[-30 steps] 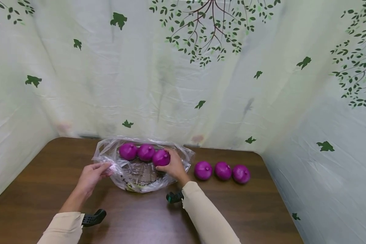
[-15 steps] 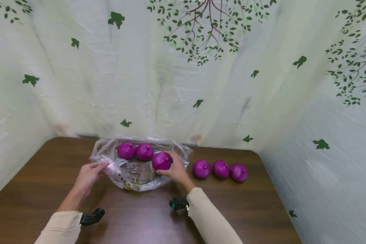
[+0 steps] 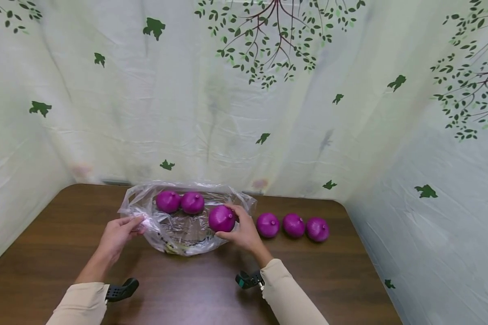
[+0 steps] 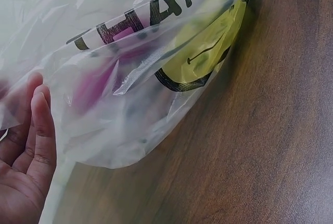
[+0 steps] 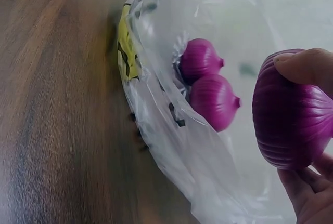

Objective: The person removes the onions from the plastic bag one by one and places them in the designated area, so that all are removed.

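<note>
The relation that counts, as I judge it, is between the held onion (image 3: 221, 219) and the plastic bag (image 3: 160, 228): seen from the head, it sits over the bag's three o'clock side, with two onions (image 3: 193, 203) in the bag at ten o'clock from it and a row of three onions (image 3: 294, 225) on the worktop (image 3: 187, 289) at three. The right hand (image 3: 245, 229) is nearer, clamped round it from three o'clock, fingertips toward one, thumb at six; the left hand (image 3: 119, 234) pinches the bag's edge at nine. The held onion's stem tip points toward three o'clock, palmward; its body is squat, wider across the stem line. Whether it touches the film I cannot tell.
</note>
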The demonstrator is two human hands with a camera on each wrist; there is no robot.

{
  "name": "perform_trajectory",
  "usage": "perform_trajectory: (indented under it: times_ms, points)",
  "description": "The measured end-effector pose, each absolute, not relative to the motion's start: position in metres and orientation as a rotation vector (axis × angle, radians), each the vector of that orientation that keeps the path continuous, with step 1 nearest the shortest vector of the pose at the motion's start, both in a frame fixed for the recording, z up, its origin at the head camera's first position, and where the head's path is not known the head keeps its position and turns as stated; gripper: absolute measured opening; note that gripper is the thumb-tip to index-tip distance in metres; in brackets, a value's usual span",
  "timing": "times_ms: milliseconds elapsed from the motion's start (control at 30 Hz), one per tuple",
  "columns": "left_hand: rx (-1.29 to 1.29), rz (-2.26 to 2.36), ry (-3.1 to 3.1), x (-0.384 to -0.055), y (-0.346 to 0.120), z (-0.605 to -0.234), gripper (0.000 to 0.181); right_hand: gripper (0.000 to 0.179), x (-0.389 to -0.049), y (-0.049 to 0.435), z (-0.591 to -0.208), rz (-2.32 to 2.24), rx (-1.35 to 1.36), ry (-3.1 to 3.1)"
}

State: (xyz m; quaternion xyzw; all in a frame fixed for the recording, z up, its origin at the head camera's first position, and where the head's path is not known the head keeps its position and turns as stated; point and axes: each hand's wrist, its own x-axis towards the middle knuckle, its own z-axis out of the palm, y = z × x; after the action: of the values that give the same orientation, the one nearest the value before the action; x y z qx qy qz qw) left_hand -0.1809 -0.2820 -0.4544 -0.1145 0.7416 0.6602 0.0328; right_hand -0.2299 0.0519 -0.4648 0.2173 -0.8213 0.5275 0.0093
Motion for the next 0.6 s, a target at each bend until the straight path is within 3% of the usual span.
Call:
perform_trajectory:
  times_ms: [600]
  points:
    - [-0.324, 2.052, 2.258, -0.184, -0.284, -0.452, 0.023, 0.075, -0.205, 0.085, -0.463, 1.769, 0.643, -2.485]
